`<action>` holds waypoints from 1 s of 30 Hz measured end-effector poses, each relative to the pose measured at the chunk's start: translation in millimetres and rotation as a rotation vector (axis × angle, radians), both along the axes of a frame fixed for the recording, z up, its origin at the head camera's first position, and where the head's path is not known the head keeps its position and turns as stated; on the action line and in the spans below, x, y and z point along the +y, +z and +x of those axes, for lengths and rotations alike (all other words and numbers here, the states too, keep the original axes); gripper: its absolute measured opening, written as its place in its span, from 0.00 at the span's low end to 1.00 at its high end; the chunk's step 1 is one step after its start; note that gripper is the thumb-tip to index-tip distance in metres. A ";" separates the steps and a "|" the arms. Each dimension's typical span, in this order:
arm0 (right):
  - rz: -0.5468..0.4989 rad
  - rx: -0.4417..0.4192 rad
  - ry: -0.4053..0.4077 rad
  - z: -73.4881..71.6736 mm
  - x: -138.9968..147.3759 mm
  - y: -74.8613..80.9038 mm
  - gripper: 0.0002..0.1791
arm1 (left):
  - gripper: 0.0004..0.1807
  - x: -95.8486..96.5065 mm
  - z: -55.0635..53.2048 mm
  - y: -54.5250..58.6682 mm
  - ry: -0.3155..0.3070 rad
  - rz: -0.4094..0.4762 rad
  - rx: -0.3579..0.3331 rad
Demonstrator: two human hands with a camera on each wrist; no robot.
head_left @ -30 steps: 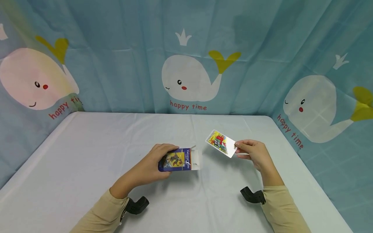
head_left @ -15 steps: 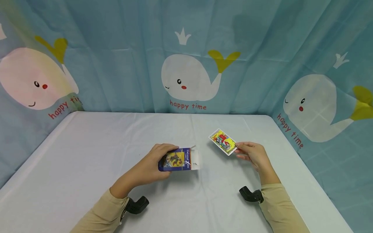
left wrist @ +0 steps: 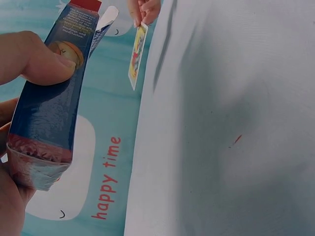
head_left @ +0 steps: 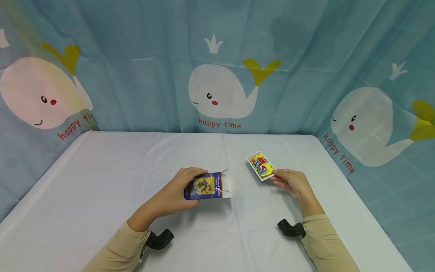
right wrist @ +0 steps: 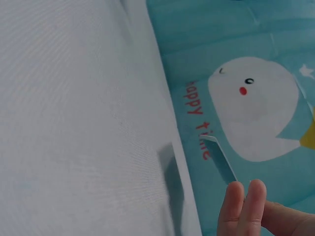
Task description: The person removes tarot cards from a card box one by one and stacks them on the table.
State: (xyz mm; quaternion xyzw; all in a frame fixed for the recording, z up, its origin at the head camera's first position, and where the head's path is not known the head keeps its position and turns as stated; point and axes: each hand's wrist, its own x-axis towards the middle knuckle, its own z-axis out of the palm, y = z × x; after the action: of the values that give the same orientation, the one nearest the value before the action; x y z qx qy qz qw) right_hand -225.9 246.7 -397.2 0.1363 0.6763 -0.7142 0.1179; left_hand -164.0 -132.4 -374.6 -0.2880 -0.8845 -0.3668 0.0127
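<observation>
My left hand (head_left: 180,189) grips a dark blue tarot card box (head_left: 205,186), its thumb pressed along one side in the left wrist view. The box lies sideways, with its white end flap (head_left: 227,186) open toward the right. My right hand (head_left: 293,184) pinches one tarot card (head_left: 261,165) by its near right corner, the yellow and red picture face up. In the head view the card is a little over the table, to the right of the box and farther back. The right wrist view shows the card's edge (right wrist: 220,157) beyond two raised fingers (right wrist: 253,211).
A white cloth covers the table (head_left: 119,181). Behind it and at the sides hangs a blue curtain (head_left: 146,75) with printed whales. A black camera mount (head_left: 159,239) sits at the left wrist, and another black mount (head_left: 291,228) at the right.
The right hand has shifted slightly left and turned the card, which now points more away from the person and shows less glare. The left hand and the box have stayed in place.
</observation>
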 end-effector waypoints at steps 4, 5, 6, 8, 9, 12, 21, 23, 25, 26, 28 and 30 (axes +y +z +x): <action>-0.028 -0.025 0.003 0.2 -2.7 -1.6 0.19 | 0.41 0.5 0.7 0.0 0.001 -0.001 0.002; -0.031 -0.029 0.000 0.3 -3.6 -1.8 0.20 | 0.41 0.7 0.7 0.0 0.000 0.000 0.001; -0.033 -0.032 -0.004 0.5 -4.5 -1.9 0.20 | 0.41 0.9 0.7 0.1 -0.001 0.001 0.000; -0.032 -0.035 -0.012 0.8 -6.2 -2.1 0.20 | 0.41 1.2 0.7 0.2 -0.002 0.002 -0.002; -0.031 -0.037 -0.016 0.8 -6.8 -2.5 0.20 | 0.41 1.2 0.7 0.1 -0.002 0.001 -0.003; -0.034 -0.043 -0.025 0.7 -8.6 -3.7 0.19 | 0.41 0.9 0.6 -0.4 -0.003 -0.004 -0.005; -0.003 -0.057 -0.043 0.4 -12.1 -7.7 0.19 | 0.41 0.7 0.8 -0.4 -0.005 -0.007 -0.011; -0.007 -0.052 -0.043 0.8 -12.2 -8.5 0.19 | 0.41 0.8 0.6 -0.6 -0.009 -0.008 -0.005; -0.016 -0.047 -0.038 1.4 -12.5 -9.1 0.19 | 0.41 0.9 0.2 -1.0 -0.013 -0.008 0.000; -0.019 -0.045 -0.036 1.6 -12.8 -9.5 0.18 | 0.41 1.0 0.1 -1.2 -0.015 -0.007 0.003; -0.024 -0.045 -0.028 2.1 -13.2 -10.2 0.17 | 0.41 1.2 -0.1 -1.6 -0.016 -0.008 0.005; -0.025 -0.047 -0.027 1.9 -14.1 -11.2 0.17 | 0.41 1.4 -0.2 -1.7 -0.015 -0.007 0.003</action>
State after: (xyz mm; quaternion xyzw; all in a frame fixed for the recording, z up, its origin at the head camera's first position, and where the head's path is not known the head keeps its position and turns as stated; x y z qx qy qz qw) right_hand -223.9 232.7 -408.4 0.1606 0.6625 -0.7207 0.1260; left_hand -164.2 -131.0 -376.3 -0.2953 -0.8836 -0.3632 0.0100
